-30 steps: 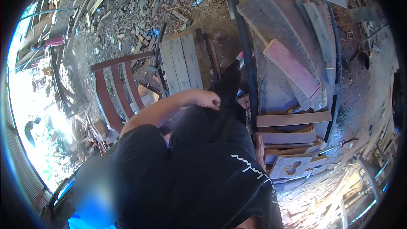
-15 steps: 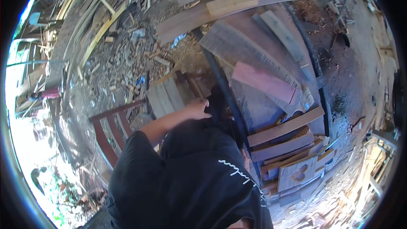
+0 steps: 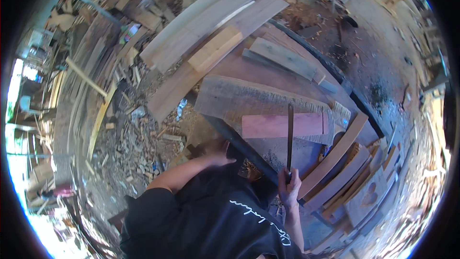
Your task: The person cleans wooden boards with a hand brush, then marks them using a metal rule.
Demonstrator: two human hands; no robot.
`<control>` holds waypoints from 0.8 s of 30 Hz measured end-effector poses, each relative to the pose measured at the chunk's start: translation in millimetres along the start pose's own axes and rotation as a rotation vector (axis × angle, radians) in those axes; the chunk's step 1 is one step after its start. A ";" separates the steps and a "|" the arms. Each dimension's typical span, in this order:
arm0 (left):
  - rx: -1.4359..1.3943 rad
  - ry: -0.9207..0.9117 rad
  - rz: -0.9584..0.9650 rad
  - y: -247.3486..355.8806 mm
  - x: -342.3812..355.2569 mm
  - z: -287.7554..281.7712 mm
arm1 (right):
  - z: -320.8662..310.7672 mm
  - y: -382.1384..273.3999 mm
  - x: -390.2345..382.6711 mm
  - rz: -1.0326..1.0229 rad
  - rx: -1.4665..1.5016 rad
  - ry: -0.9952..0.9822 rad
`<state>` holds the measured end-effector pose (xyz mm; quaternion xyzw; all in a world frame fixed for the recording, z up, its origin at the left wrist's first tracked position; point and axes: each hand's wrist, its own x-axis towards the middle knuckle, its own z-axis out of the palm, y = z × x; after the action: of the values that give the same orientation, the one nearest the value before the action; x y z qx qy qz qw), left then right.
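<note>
My right hand [image 3: 289, 188] is closed around the dark handle of a long, thin bar-like tool [image 3: 290, 136], possibly a file. The tool points away from me and crosses in front of a pinkish wooden board [image 3: 261, 125]. Beneath that board lies a wide rough-edged plank [image 3: 225, 93] on the worktable [image 3: 270, 151]. My left hand [image 3: 218, 156] is by my dark-clothed leg, left of the table's dark near edge. It is slightly blurred, its thumb and fingers look apart, and I see nothing in it.
Stacked boards [image 3: 330, 172] crowd the right side of the table, including one with a heart-shaped cutout [image 3: 368, 195]. A pale wood block [image 3: 215, 49] sits on long planks at the far left. Wood scraps [image 3: 127, 136] litter the ground to the left.
My right hand has come into sight, gripping the long thin tool over the table. The view has turned, so the table and boards appear rotated. My left hand stays beside my leg.
</note>
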<state>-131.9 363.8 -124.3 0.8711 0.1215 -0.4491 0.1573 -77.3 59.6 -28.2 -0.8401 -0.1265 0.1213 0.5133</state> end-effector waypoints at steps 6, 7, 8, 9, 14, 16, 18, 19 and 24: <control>-0.110 0.168 0.152 -17.3 38.9 20.4 | 39.0 -8.4 17.2 -0.062 0.039 0.423; -0.107 0.185 0.128 -25.1 46.3 33.7 | 45.5 -4.7 15.3 -0.077 0.025 0.476; -0.104 0.199 0.112 -29.6 52.0 39.3 | 51.4 2.5 11.1 -0.049 0.101 0.499; -0.075 0.210 0.172 -28.3 50.8 35.5 | 55.5 9.1 6.0 -0.020 0.174 0.527; -0.152 0.169 0.272 -61.9 65.2 66.4 | 68.9 5.6 -12.6 -0.009 0.193 0.579; -0.071 0.068 0.353 -56.2 50.6 48.8 | 70.5 18.3 -22.9 0.010 0.104 0.583; 0.004 -0.016 0.409 -41.7 5.5 1.2 | 74.3 34.7 -33.0 0.016 0.115 0.613; 0.074 -0.114 0.529 -30.0 -28.7 -30.5 | 77.1 38.2 -36.4 0.020 0.148 0.618; -0.029 -0.032 1.030 -5.2 -125.0 -110.7 | 89.3 39.2 -49.0 0.060 0.107 0.651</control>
<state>-122.3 402.3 38.0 0.8086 -0.3195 -0.3248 0.3722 -149.6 100.0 -99.2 -0.8100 0.0755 -0.1321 0.5664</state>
